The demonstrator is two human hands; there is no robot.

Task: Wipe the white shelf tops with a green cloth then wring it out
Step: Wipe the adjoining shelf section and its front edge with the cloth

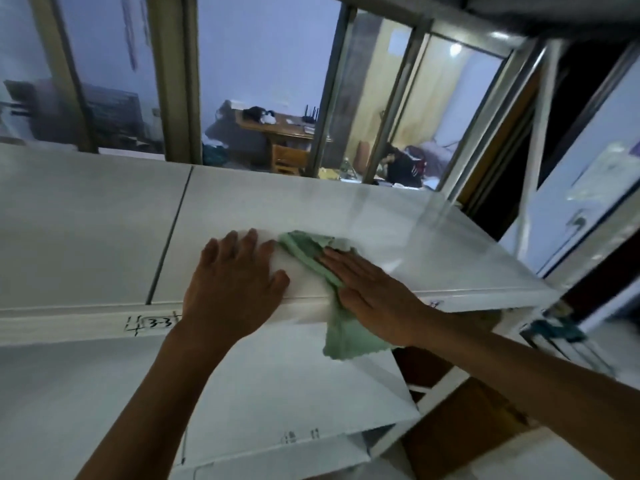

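The white shelf top (398, 230) runs across the middle of the view, with a dark seam left of centre. A green cloth (304, 251) lies on it near the front edge, and one end hangs down over the edge. My right hand (374, 296) lies flat on the cloth with fingers straight, pressing it onto the shelf. My left hand (232, 285) rests flat on the bare shelf top just left of the cloth, fingers spread, holding nothing.
A lower white shelf (277, 393) sits below the front edge, which bears handwritten marks. Behind the shelf, glass panes in metal frames (325, 98) look onto a room with a wooden desk. A white door frame (540, 140) stands at the right.
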